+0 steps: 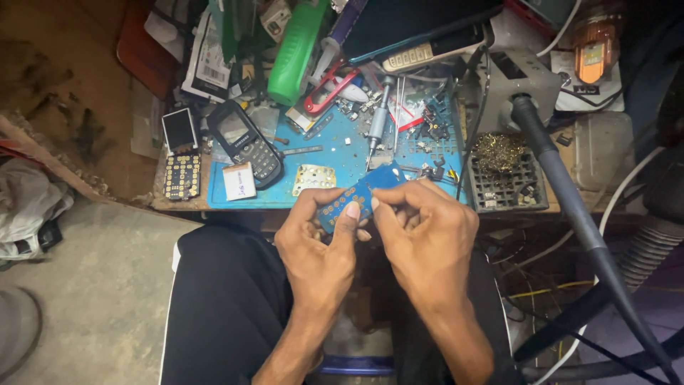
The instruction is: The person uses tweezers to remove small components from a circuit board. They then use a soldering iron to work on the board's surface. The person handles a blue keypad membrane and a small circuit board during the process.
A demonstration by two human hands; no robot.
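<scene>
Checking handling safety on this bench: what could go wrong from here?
1. The blue circuit board is pinched between the left hand and right hand over the lap, off the blue mat; a slip might drop it.
2. Loose small parts on the mat could scatter if knocked.

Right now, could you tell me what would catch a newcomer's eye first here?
At centre, the left hand and right hand together hold a blue phone circuit board with gold keypad contacts. Behind lies a cluttered blue work mat bearing a black keypad phone, with a green plastic bottle above.
</scene>
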